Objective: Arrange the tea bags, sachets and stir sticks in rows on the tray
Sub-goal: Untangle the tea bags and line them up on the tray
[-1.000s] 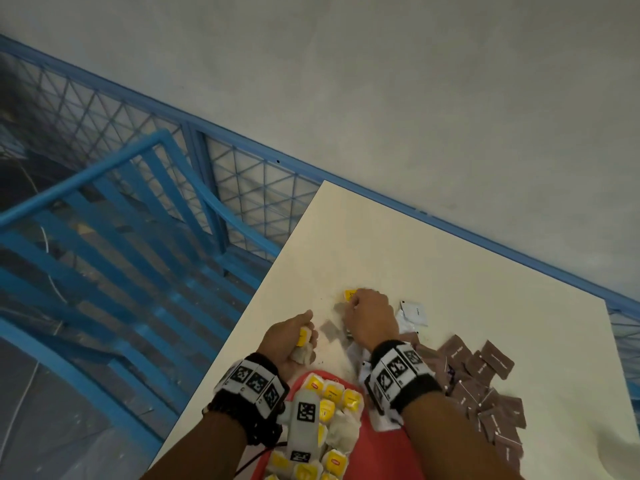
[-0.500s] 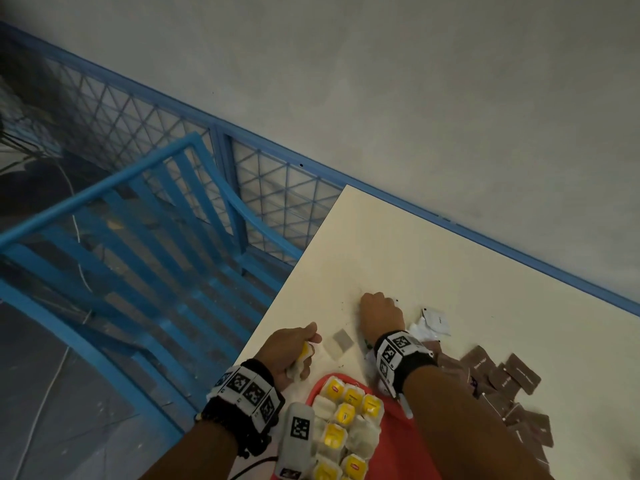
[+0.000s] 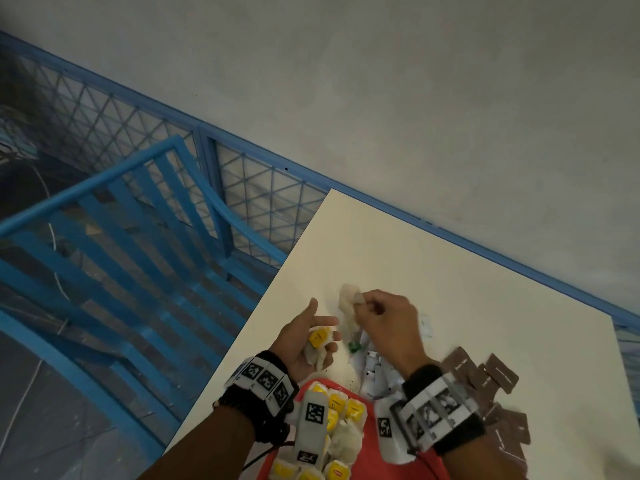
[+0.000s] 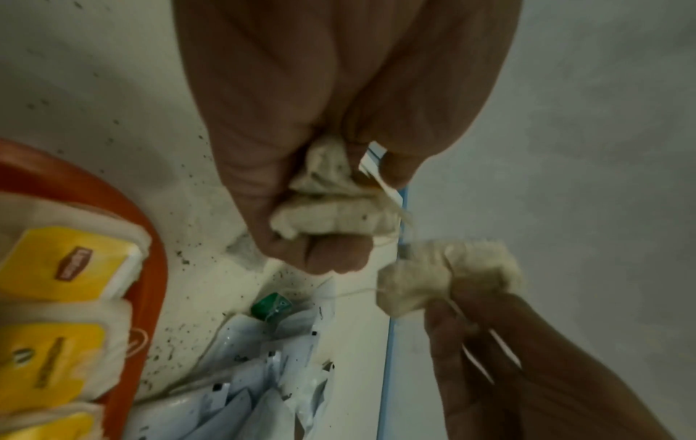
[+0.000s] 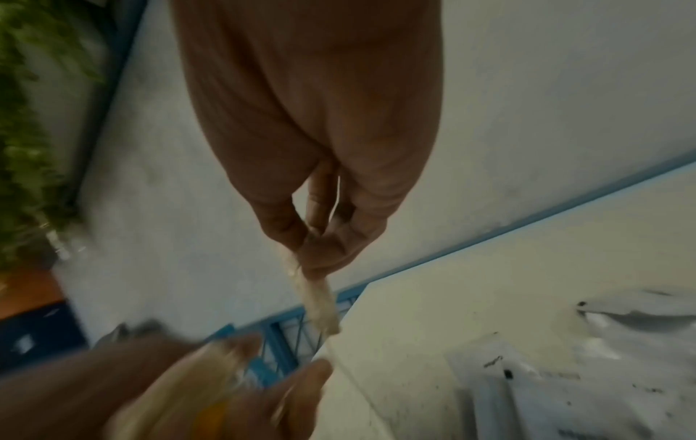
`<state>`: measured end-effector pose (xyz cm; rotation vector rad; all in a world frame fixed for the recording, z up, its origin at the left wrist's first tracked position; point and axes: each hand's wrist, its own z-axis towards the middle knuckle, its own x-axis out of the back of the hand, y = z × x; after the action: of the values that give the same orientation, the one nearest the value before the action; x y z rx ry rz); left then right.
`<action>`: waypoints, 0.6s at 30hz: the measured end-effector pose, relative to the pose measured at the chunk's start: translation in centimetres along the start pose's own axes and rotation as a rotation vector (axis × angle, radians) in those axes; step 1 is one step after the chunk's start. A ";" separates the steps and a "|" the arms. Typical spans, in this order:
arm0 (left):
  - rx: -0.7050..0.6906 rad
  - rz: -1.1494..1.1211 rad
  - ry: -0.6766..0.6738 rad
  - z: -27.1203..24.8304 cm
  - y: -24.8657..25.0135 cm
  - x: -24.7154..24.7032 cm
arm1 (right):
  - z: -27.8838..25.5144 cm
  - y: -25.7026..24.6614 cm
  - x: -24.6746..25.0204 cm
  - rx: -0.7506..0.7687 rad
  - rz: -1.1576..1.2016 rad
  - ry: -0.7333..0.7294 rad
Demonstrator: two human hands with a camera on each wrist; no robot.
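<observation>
Gathering is the step: my right hand (image 3: 384,320) pinches a loose tea bag (image 3: 349,294), my left hand (image 3: 304,344) grips a yellow-tagged bunch (image 3: 320,344); next, rows on the tray (image 3: 367,469).

Table (image 3: 398,251): we see a cream top.
Tray (image 3: 367,469): red, at 6 o'clock, holding yellow-tagged tea bags (image 3: 353,408).
White sachets (image 3: 375,374): heaped at the tray's 1 o'clock.
Brown sachets (image 3: 498,375): scattered at 4 o'clock.
Dark specks (image 4: 177,253): beside the tray.
</observation>
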<state>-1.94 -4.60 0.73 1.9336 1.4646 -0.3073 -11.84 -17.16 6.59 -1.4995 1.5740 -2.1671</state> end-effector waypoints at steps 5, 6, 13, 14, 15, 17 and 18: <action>0.046 -0.035 -0.092 0.7 -0.1 0.2 | -3.1 -0.6 -3.8 0.237 -0.273 -0.500; 0.047 -0.021 -0.066 1.1 -0.2 0.7 | -2.8 -0.7 -3.6 0.223 -0.218 -0.515; 0.063 -0.116 0.024 1.4 1.6 3.2 | 1.4 3.3 -4.1 -0.186 -0.404 -0.403; 0.043 -0.089 0.022 1.3 1.9 3.5 | 1.3 3.4 -4.7 -0.191 -0.452 -0.474; 0.028 -0.075 0.013 1.0 2.1 3.6 | 1.1 3.6 -5.4 -0.168 -0.492 -0.523; 0.001 -0.062 0.005 0.5 2.3 3.8 | 0.5 3.5 -7.1 -0.138 -0.563 -0.550; -0.014 -0.068 -0.008 0.2 2.4 3.8 | 0.3 3.4 -7.8 -0.139 -0.580 -0.532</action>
<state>1.56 -2.19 -0.66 1.8724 1.5261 -0.3347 -9.12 -14.67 -1.07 -2.5586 1.2231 -1.6374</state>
